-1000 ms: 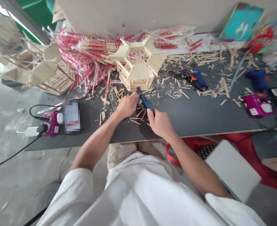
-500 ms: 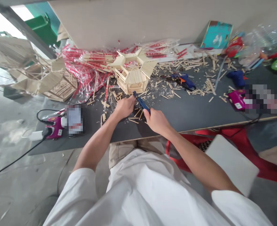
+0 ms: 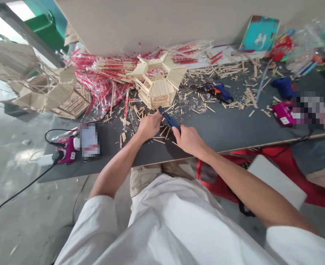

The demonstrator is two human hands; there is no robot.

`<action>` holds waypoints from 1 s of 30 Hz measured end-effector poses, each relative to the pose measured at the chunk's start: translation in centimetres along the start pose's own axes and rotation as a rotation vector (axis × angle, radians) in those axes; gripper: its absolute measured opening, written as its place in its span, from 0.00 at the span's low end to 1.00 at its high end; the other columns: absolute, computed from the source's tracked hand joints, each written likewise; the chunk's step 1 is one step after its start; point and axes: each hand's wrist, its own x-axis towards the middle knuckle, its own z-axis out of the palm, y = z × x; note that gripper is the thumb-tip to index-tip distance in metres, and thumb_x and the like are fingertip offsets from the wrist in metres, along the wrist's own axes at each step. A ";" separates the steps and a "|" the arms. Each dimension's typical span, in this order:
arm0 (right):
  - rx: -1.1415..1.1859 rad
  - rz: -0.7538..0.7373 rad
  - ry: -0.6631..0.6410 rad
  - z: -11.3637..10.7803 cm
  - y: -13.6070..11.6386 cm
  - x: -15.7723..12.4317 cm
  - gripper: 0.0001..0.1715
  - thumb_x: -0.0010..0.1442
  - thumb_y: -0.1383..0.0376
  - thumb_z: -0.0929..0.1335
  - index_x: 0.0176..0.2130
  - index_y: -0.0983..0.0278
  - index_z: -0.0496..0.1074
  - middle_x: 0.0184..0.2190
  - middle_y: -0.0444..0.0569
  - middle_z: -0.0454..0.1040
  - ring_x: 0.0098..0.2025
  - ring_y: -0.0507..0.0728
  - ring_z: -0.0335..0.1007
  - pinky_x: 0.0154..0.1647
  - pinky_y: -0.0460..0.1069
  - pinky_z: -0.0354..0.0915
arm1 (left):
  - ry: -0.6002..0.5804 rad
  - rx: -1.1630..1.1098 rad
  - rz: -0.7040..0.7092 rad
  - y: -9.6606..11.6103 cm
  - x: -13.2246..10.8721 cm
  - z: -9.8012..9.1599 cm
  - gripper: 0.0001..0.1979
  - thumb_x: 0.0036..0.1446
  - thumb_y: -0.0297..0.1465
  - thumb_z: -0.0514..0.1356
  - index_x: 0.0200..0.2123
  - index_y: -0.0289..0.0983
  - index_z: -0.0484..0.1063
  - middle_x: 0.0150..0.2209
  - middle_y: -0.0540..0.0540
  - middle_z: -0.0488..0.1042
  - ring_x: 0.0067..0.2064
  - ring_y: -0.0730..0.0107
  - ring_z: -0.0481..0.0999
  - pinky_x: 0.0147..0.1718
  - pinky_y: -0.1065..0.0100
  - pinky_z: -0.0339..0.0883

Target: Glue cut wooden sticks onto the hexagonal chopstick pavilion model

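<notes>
My right hand (image 3: 188, 139) is closed round the handles of a pair of blue pliers (image 3: 168, 118) whose jaws point up and left. My left hand (image 3: 149, 126) is closed in a pinch right at the jaws, holding a small wooden stick I can barely see. Loose cut sticks (image 3: 160, 135) lie on the dark table (image 3: 228, 130) under both hands. Just beyond the jaws stands a small pavilion model (image 3: 156, 84) built of sticks.
Red-and-clear chopstick wrappers (image 3: 101, 79) pile up behind the model. A larger stick structure (image 3: 49, 92) sits at the left. Blue glue guns (image 3: 219, 91) lie among offcuts to the right. A pink device with cables (image 3: 65, 150) sits at the near left, another (image 3: 282, 113) at the right. A red stool (image 3: 278, 154) stands below.
Both hands keep their hold at the pliers and have barely moved. The view has shifted slightly, so everything sits a little differently in the picture.
</notes>
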 end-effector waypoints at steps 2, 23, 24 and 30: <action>-0.006 0.004 0.007 0.0 0.1 -0.2 0.30 0.78 0.50 0.54 0.46 0.67 0.74 0.40 0.63 0.83 0.43 0.71 0.83 0.40 0.54 0.65 | 0.001 -0.010 -0.006 0.1 0.0 0.0 0.22 0.77 0.39 0.43 0.55 0.37 0.72 0.39 0.35 0.83 0.42 0.49 0.84 0.39 0.60 0.67; -0.018 -0.012 -0.131 -1.2 0.9 1.1 0.47 0.77 0.45 0.43 0.43 0.65 0.77 0.39 0.63 0.83 0.45 0.71 0.82 0.41 0.56 0.64 | 0.003 -0.012 0.042 -0.8 0.0 0.6 0.20 0.76 0.38 0.44 0.51 0.37 0.73 0.39 0.38 0.84 0.41 0.50 0.85 0.38 0.60 0.66; -0.019 -0.011 -0.139 -1.2 0.9 1.1 0.47 0.77 0.45 0.43 0.43 0.65 0.77 0.39 0.63 0.83 0.45 0.70 0.82 0.40 0.55 0.64 | 0.007 -0.012 0.043 -0.7 -0.1 0.6 0.20 0.76 0.38 0.44 0.51 0.37 0.73 0.38 0.38 0.84 0.40 0.50 0.85 0.37 0.61 0.66; -0.037 -0.030 -0.080 -0.9 1.8 1.4 0.44 0.78 0.49 0.43 0.44 0.64 0.77 0.39 0.60 0.84 0.44 0.69 0.82 0.40 0.55 0.63 | 0.054 -0.075 0.030 -0.3 -0.2 -0.3 0.19 0.76 0.38 0.44 0.49 0.38 0.72 0.34 0.39 0.82 0.37 0.51 0.84 0.36 0.61 0.64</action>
